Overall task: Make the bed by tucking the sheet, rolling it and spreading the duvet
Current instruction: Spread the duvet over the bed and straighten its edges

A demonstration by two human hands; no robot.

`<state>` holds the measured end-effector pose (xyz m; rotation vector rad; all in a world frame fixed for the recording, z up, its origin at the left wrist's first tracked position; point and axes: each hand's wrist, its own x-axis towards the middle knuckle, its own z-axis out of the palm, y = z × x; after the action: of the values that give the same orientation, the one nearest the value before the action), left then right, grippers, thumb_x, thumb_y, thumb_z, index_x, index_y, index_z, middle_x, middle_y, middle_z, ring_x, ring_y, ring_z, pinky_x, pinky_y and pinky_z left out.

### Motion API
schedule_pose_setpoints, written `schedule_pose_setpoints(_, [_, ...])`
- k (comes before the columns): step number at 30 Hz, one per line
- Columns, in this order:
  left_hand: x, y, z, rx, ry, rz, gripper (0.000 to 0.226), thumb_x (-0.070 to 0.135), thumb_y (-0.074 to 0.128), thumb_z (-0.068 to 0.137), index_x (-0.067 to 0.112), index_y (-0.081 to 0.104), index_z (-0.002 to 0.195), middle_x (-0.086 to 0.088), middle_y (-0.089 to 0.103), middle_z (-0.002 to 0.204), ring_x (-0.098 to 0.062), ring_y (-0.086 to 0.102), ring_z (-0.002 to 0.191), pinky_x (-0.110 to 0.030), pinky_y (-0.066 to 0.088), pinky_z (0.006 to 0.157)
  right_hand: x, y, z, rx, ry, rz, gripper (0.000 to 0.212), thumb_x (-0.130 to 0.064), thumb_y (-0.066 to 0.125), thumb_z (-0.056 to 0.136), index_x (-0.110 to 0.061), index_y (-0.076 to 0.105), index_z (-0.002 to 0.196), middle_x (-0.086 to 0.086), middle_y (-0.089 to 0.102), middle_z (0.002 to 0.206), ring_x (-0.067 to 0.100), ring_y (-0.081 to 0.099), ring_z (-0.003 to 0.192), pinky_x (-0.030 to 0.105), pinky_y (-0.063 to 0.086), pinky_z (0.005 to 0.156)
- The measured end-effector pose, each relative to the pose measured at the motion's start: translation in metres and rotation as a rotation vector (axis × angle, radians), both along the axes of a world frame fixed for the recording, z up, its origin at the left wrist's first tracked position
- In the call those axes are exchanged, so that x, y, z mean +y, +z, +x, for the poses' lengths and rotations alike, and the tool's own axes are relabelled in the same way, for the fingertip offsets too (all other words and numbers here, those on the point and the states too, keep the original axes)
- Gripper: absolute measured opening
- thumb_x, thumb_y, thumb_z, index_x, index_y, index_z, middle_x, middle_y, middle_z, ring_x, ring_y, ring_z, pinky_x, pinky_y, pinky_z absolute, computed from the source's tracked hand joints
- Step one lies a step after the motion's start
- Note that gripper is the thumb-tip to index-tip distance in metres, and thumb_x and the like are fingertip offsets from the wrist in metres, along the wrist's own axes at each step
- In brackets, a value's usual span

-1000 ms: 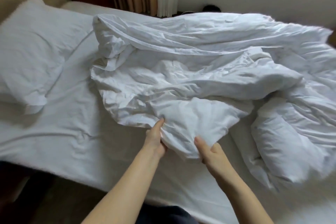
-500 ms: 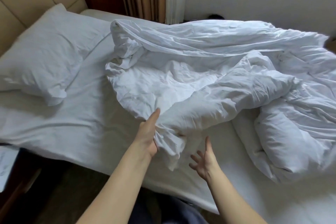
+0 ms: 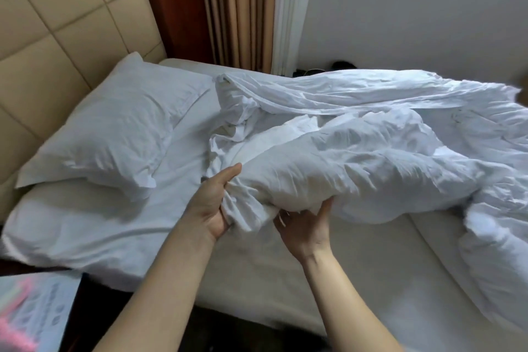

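A crumpled white duvet (image 3: 371, 157) lies bunched over the middle and right of the bed. My left hand (image 3: 213, 203) grips a gathered fold at the duvet's near left end, thumb on top. My right hand (image 3: 305, 226) is palm up under the same bundle, fingers spread against its underside. The white sheet (image 3: 94, 226) covers the left part of the mattress. To the right of my hands the cream mattress (image 3: 357, 260) shows bare.
A white pillow (image 3: 114, 128) lies at the head of the bed against a beige padded headboard (image 3: 51, 37). Curtains (image 3: 243, 8) and a white wall stand behind the bed. A printed paper (image 3: 31, 314) lies at bottom left beside the bed.
My right hand let go, then came back palm up under the duvet's end. My left hand kept its grip and lifted the bundle. The view swung up and left.
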<state>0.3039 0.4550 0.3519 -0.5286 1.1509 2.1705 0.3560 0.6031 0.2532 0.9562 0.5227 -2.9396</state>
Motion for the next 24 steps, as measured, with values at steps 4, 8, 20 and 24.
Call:
schedule_pose_setpoints(4, [-0.039,-0.001,-0.011,0.086,-0.042,-0.083,0.032,0.007,0.056,0.089,-0.004,0.058,0.119,-0.019,0.068,0.099,-0.024,0.070,0.074,-0.030,0.058,0.056,-0.039,0.013,-0.014,-0.004,-0.058,0.150,0.069,-0.055,0.063,0.074,-0.013,0.055,0.129,0.012,0.064,0.118,0.024,0.060,0.105,0.036,0.044,0.099])
schedule_pose_setpoints(8, [-0.058,0.000,-0.023,0.251,-0.055,-0.006,0.034,0.002,0.049,0.093,0.000,0.051,0.126,-0.014,0.069,0.100,-0.018,0.070,0.080,-0.027,0.058,0.064,-0.047,0.023,-0.011,-0.100,-0.150,0.346,0.038,-0.021,0.045,0.098,-0.003,0.052,0.130,0.009,0.066,0.105,0.021,0.063,0.090,0.031,0.052,0.078])
schedule_pose_setpoints(20, [-0.033,-0.033,0.037,0.308,-0.148,-0.186,0.095,0.080,0.063,0.046,0.021,0.054,0.121,0.001,0.063,0.123,0.007,0.063,0.096,-0.010,0.049,0.084,-0.043,0.085,-0.026,-0.134,-0.054,0.831,0.025,-0.019,0.045,0.099,-0.004,0.063,0.090,0.010,0.067,0.094,0.019,0.065,0.083,0.029,0.055,0.070])
schedule_pose_setpoints(24, [-0.010,-0.021,0.010,0.447,-0.259,-0.315,0.090,0.084,0.067,0.033,0.034,0.052,0.107,0.009,0.061,0.118,-0.003,0.057,0.111,-0.021,0.046,0.098,-0.023,0.106,-0.070,-0.089,-0.060,0.966,0.028,-0.022,0.046,0.098,-0.005,0.064,0.086,0.017,0.066,0.094,0.028,0.064,0.087,0.041,0.051,0.084])
